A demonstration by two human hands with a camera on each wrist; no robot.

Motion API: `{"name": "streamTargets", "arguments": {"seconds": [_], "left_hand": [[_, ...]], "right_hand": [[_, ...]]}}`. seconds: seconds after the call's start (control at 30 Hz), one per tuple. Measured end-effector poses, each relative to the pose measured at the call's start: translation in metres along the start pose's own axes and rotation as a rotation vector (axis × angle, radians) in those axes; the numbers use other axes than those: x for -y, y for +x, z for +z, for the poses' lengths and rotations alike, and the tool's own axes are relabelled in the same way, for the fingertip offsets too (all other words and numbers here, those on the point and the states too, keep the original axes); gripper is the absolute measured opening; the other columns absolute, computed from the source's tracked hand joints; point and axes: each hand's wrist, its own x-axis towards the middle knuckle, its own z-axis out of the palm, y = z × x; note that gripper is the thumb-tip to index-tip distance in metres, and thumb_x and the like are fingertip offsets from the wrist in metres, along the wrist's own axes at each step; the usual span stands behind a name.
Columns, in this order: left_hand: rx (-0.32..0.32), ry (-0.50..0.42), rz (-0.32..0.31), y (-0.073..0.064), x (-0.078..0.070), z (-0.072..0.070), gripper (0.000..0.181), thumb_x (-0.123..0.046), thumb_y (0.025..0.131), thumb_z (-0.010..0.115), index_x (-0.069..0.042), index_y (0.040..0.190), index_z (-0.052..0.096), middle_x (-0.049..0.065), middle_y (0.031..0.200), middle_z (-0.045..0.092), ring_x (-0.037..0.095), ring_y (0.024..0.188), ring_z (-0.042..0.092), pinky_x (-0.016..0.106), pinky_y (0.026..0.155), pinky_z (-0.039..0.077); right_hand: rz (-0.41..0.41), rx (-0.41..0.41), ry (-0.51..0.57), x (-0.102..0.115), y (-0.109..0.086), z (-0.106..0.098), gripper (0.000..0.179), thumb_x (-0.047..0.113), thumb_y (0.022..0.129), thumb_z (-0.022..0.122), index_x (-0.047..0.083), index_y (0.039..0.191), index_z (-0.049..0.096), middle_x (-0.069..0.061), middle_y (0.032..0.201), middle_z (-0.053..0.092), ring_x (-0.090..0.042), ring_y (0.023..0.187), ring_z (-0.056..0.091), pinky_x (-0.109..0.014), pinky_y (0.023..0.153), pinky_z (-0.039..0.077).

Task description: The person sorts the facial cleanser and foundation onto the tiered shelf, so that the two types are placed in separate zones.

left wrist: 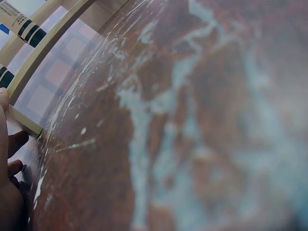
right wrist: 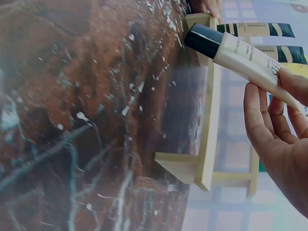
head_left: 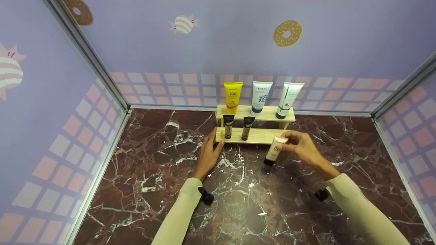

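My right hand (head_left: 303,149) pinches a cream-coloured BB cream tube (head_left: 274,149) near its flat end, thumb on one side and fingers on the other. Its black cap (right wrist: 204,40) points down and toward the left, in front of the lower step and above the table. At the left end of a two-step wooden display rack (head_left: 259,136), my left hand (head_left: 208,153) holds the corner, thumb at the front and fingers along the side. Two small dark tubes, one at the left (head_left: 228,127) and another beside it (head_left: 248,128), stand on the lower step.
On the upper step stand a yellow tube (head_left: 233,97), a white tube with a blue cap (head_left: 261,97) and a white tube with a green cap (head_left: 289,99). The rack is close to the back wall (head_left: 218,54). Beneath it lies a dark red marbled table (head_left: 238,207).
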Motion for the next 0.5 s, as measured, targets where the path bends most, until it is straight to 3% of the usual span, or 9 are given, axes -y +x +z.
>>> {"name": "streamTargets", "arguments": {"seconds": [0.13,0.3,0.5], "left_hand": [[-0.003,-0.006,0.013,0.000,0.001,0.000,0.074,-0.049,0.115,0.058,-0.017,0.176,0.031,0.018,0.173,0.039,0.044,0.158,0.041,0.066,0.124,0.036],[-0.011,-0.003,0.020,0.001,0.000,0.000,0.074,-0.047,0.114,0.059,-0.014,0.176,0.032,0.021,0.172,0.040,0.045,0.157,0.042,0.067,0.124,0.037],[-0.015,0.009,0.021,0.000,-0.001,0.001,0.074,-0.048,0.114,0.060,-0.016,0.175,0.033,0.020,0.172,0.041,0.044,0.156,0.042,0.066,0.124,0.037]], "right_hand": [[-0.006,-0.019,0.018,0.007,0.005,-0.004,0.030,-0.002,0.094,0.083,-0.012,0.118,0.068,-0.016,0.102,0.076,-0.020,0.076,0.071,-0.025,0.055,0.054],[-0.022,-0.045,0.059,0.015,0.013,-0.009,0.032,-0.003,0.094,0.083,-0.013,0.120,0.067,-0.016,0.106,0.075,-0.023,0.081,0.075,-0.033,0.068,0.065],[-0.034,-0.112,-0.001,0.020,0.023,-0.012,0.034,0.001,0.094,0.086,-0.012,0.120,0.070,-0.011,0.109,0.076,-0.015,0.093,0.075,-0.025,0.071,0.061]]}}
